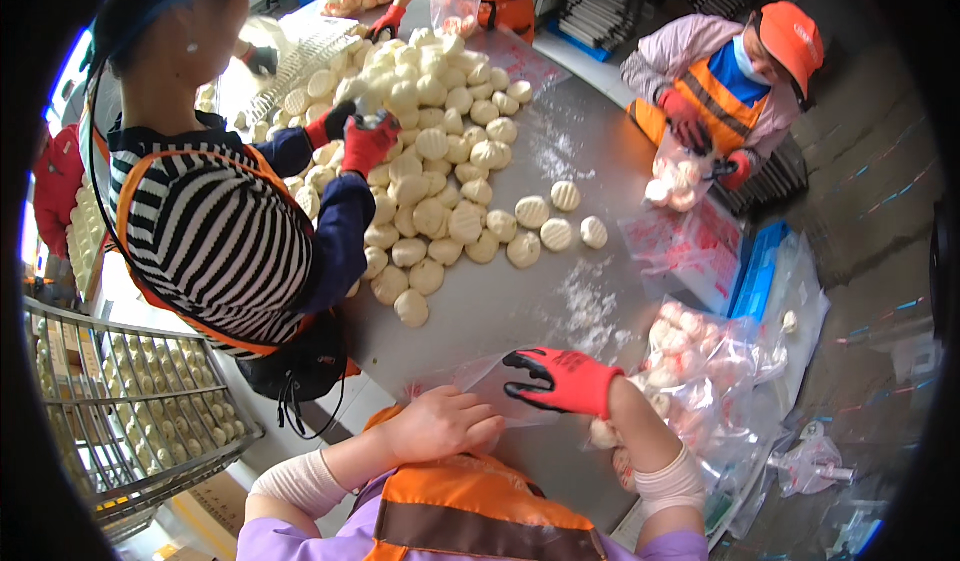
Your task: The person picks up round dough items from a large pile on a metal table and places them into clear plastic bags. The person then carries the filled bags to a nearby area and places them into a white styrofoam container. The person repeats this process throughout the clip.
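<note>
A clear plastic bag (480,385) with red print lies across the near side of the metal table. My bare left hand (450,424) has its fingers curled over the bag's near edge, by the orange apron (472,501). My right hand (566,381) wears a red glove with black-coated fingers. It is over the bag's right end, thumb and fingers apart, and I see nothing gripped between them. Beyond the bag, a large heap of pale round dough buns (431,216) covers the table's middle and left. Some have ridged tops.
Filled clear bags of buns (690,343) crowd the table's right edge, beside a blue crate (759,272). A co-worker in stripes (217,238) handles buns at left; another in an orange cap (720,88) holds a bag. Flour (592,306) dusts the metal table (480,313). A tray rack (150,403) stands lower left.
</note>
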`<state>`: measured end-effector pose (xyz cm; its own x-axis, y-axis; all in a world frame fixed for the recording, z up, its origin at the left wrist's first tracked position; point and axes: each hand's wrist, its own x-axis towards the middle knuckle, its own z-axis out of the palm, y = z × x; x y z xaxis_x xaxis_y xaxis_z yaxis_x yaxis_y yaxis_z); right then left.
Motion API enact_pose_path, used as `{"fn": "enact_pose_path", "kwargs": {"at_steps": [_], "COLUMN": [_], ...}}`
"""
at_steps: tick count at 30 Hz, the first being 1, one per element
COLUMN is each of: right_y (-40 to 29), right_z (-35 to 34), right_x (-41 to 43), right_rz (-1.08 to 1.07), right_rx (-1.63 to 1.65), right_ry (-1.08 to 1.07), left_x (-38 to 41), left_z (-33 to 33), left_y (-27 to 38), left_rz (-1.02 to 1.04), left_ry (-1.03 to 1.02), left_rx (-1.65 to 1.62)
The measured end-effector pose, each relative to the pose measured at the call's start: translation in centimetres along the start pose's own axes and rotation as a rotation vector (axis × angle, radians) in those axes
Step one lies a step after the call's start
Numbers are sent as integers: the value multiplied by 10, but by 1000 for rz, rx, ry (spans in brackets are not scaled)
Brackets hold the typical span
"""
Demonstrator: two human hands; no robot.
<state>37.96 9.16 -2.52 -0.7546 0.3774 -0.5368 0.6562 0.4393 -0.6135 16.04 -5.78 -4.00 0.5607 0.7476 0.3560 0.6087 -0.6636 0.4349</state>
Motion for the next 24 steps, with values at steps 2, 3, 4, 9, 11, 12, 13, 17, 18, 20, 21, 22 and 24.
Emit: {"fn": "enact_pose_path", "kwargs": {"at_steps": [2,3,4,9,11,12,13,17,18,20,21,22,24], "right_y": [0,22,50,169,151,144,144,141,140,142,141,141,161], "right_z": [-56,-63,-78,-74,-55,-52,-49,-37,-34,-35,-35,-34,-24], "right_x": [6,20,27,176,234,257,267,287,285,280,270,260,251], "right_rz": [43,3,-180,-126,32,-72,41,105,72,93,112,110,20], "right_rx": [337,693,820,994,452,-242,-290,-378,-391,-263,-201,-51,364], "right_ry": [-184,-76,7,517,551,681,573,532,601,610,611,696,851], "left_x": [-6,-4,-1,17,15,18,21,20,18,17,17,18,27], "left_z": [2,-2,-3,1,-3,-7,-11,-4,-4,1,6,9,8], "left_y": [-11,-18,-24,-40,-40,-40,-40,-53,-56,-63,-64,-64,-68], "left_rz": [-73,-73,-77,-128,-184,-203,-218,-491,-481,-453,-434,-413,-327], "left_ry": [10,45,51,46,15,48,79,124,115,92,80,66,4], "left_rx": [84,106,119,100,108,100,91,21,12,17,22,27,46]}}
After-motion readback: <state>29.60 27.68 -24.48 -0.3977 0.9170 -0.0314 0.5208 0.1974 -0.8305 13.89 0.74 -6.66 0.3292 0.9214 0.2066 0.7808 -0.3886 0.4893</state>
